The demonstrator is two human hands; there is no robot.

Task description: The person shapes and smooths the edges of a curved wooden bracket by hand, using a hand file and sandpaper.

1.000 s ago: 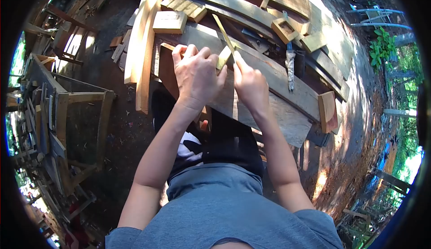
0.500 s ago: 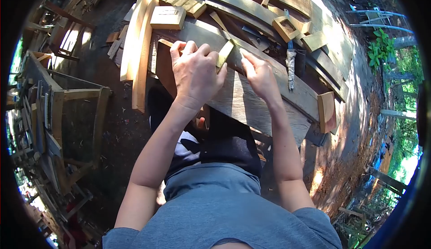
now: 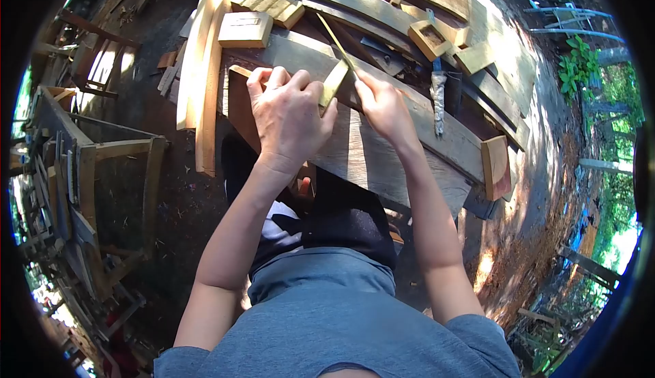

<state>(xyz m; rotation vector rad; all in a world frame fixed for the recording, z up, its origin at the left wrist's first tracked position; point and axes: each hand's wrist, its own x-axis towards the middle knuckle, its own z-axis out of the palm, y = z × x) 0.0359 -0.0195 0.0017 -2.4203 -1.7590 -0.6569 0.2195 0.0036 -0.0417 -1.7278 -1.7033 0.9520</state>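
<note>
My left hand (image 3: 290,119) is closed around a small wooden block (image 3: 334,83), thumb along its near side, holding it down on the workbench board (image 3: 389,153). The block's pale end sticks out to the right of the fingers. My right hand (image 3: 386,110) grips a long, slim tool that looks like a file (image 3: 333,38), its handle hidden in the fist. The file's blade points away to the upper left and passes right at the block's far end. Left of my left hand, a brown wooden piece (image 3: 240,71) shows beneath the fingers.
Two long timbers (image 3: 208,78) lie along the bench's left side. Beyond my hands are a wooden block (image 3: 245,30), a grooved block (image 3: 269,4) and a hollowed block (image 3: 430,39). A tool with a wrapped handle (image 3: 438,105) lies right. A wooden frame (image 3: 89,146) stands left.
My right hand has drawn slightly left and back, and the file's blade now shows more fully beside the block. My left hand keeps its hold, while the view has shifted slightly.
</note>
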